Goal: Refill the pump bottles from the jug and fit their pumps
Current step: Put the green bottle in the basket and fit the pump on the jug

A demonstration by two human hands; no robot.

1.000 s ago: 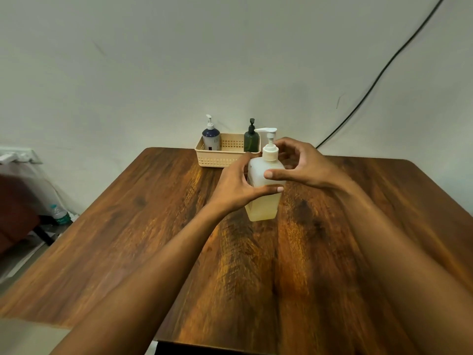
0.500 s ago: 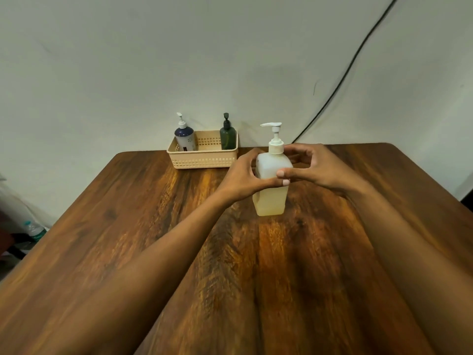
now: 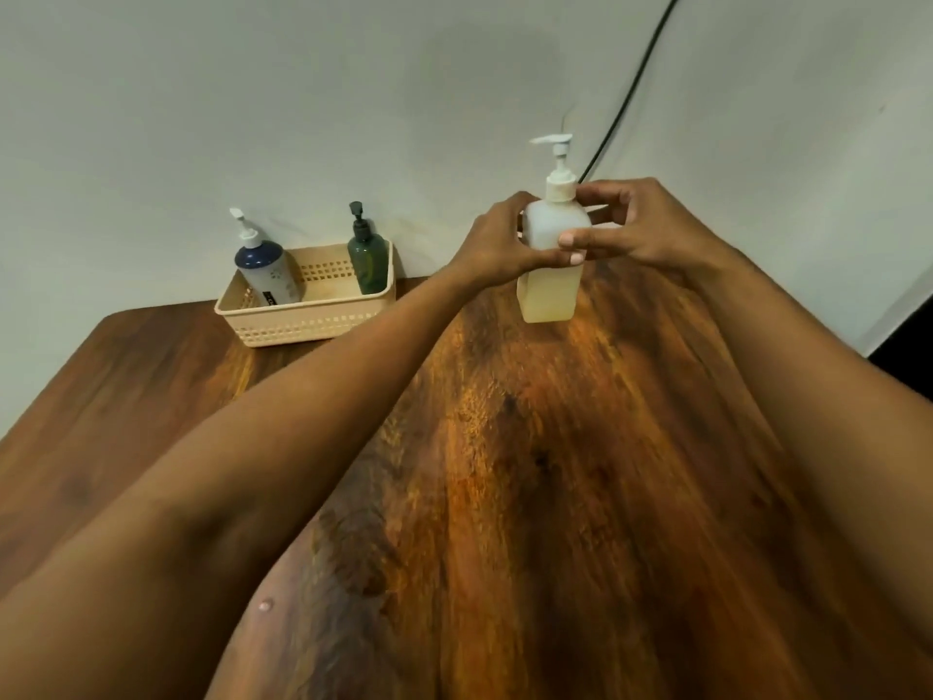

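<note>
Currently | pump bottle (image 3: 548, 290) upright, nozzle (image 3: 550, 139) pointing left | left hand (image 3: 497, 245), right hand (image 3: 651, 227) gripping

Translucent white bottle (image 3: 548, 275), yellowish liquid; beige perforated basket (image 3: 308, 320); streaked brown table (image 3: 555, 472).

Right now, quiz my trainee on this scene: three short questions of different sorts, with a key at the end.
1. True or false: the basket on the table holds three bottles.
2. What do the left hand and the right hand both grip? A) the pale pump bottle B) the basket C) the table edge
3. Fill in: the blue bottle has a white pump; the green bottle has a ____ one.
Key: 1 false, it holds two. 2 A. 3 black.
</note>
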